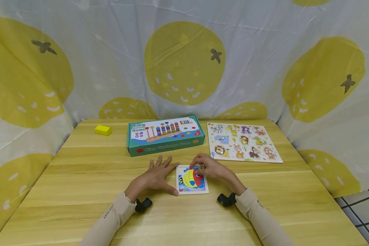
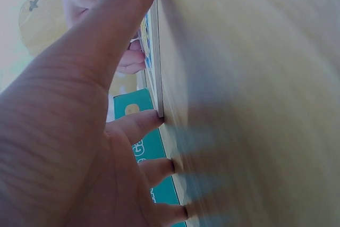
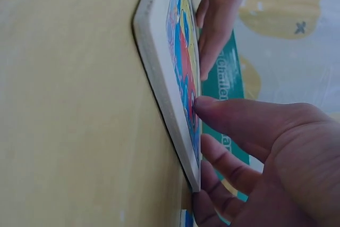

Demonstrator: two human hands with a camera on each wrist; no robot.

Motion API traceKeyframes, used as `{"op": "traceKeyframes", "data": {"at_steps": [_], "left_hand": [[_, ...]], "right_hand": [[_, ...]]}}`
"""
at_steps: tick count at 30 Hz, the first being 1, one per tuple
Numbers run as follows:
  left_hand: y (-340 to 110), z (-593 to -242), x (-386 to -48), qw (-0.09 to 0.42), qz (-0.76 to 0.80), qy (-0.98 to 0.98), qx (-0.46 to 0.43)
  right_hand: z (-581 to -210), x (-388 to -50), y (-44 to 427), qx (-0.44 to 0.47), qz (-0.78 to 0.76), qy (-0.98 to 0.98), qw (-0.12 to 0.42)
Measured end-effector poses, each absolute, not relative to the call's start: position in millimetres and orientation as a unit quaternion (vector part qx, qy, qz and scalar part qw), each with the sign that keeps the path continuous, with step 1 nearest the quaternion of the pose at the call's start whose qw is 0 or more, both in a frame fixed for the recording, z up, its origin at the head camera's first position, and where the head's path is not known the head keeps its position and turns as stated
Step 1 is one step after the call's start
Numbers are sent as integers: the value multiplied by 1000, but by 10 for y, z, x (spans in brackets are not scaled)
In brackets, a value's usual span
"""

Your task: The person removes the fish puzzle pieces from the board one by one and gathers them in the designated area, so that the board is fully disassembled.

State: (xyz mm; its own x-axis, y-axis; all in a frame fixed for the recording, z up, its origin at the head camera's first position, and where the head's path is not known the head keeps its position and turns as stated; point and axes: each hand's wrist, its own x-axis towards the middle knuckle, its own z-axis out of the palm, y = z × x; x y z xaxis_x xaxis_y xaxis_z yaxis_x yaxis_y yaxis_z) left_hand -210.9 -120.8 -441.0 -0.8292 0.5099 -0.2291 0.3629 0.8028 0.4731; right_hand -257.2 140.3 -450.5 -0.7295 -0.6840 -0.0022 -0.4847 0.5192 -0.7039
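Observation:
A small square fish puzzle [image 1: 190,181] with a pale frame lies flat on the table, showing a yellow and red fish. My left hand [image 1: 156,176] is spread along its left side, with the thumb and index finger touching the frame. Over the upper right part is my right hand [image 1: 210,167], fingers bent. In the right wrist view its thumb [image 3: 210,104] touches the red part of the picture, while other fingers are by the board's far edge. Between that thumb and index finger I see no loose piece.
Behind the hands lies a green Ring Challenge Game box [image 1: 166,135]. An animal puzzle board [image 1: 244,141] is at the back right, and a yellow block [image 1: 103,130] at the back left. Patterned cloth [image 1: 184,61] hangs behind the table [image 1: 80,191].

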Motion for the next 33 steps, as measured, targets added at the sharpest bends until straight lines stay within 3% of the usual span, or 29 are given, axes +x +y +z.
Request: {"op": "traceKeyframes", "data": {"at_steps": [33], "left_hand": [[-1206, -4422, -2110, 167, 204, 936, 232]], "right_hand": [[-4527, -2566, 1384, -346, -331, 870, 121]]}}
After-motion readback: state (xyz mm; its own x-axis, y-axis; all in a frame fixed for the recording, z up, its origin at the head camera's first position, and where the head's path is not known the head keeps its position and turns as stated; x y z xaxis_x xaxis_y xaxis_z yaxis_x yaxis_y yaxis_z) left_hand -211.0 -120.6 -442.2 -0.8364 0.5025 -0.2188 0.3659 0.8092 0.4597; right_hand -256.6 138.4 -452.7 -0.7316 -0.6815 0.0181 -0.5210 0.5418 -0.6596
